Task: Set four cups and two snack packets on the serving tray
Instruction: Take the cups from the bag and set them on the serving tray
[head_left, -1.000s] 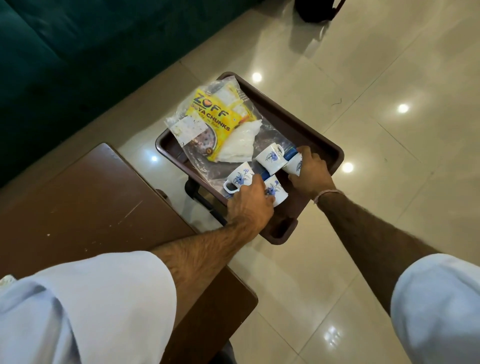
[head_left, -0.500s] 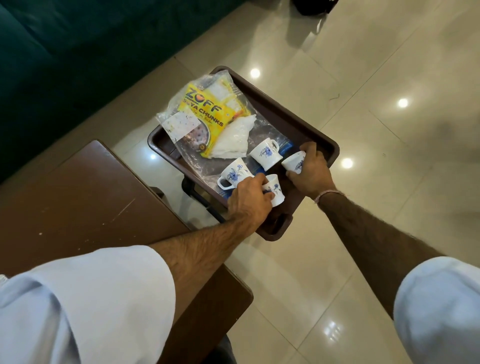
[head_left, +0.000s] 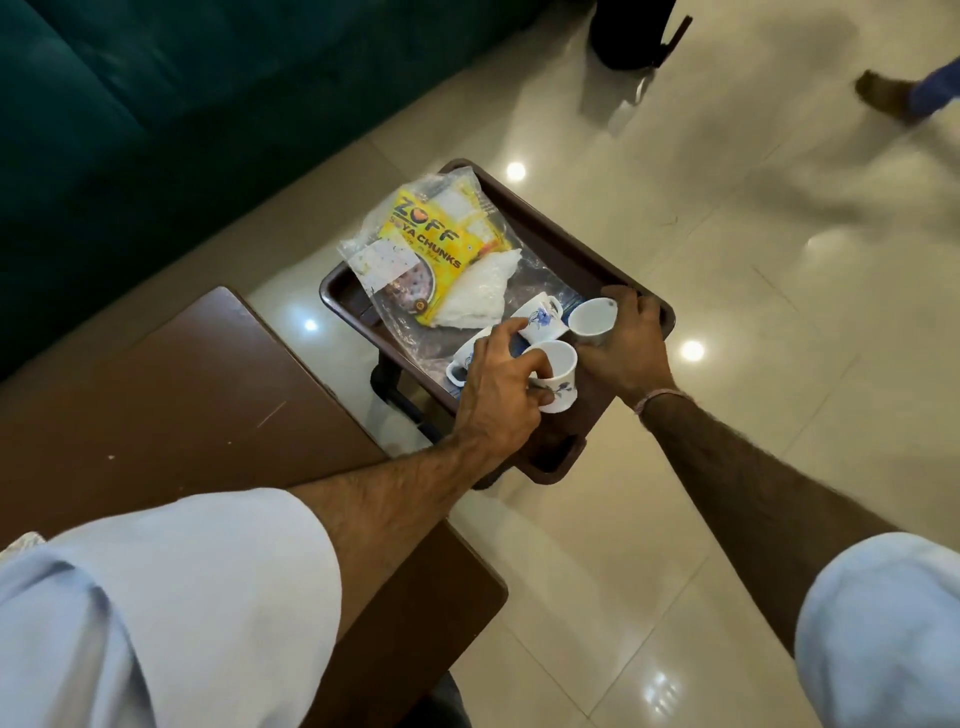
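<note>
Both hands' fingers hold cups: left hand (head_left: 498, 395) mid-tray, right hand (head_left: 626, 353) by the tray (head_left: 566, 244) rim.

Glossy tile floor (head_left: 675, 545); clear plastic packet (head_left: 431, 244).

Only readable print: yellow snack packet (head_left: 434, 249) on the tray (head_left: 566, 244). Brand "ZOFF" in big dark letters, the O partly orange; under it "SOYA CHUNKS", O partly hidden by glare. Smaller script line beneath, too small to read. White label on the clear bag (head_left: 382, 260): specks only, illegible. Cups: blue floral pattern, no text.
</note>
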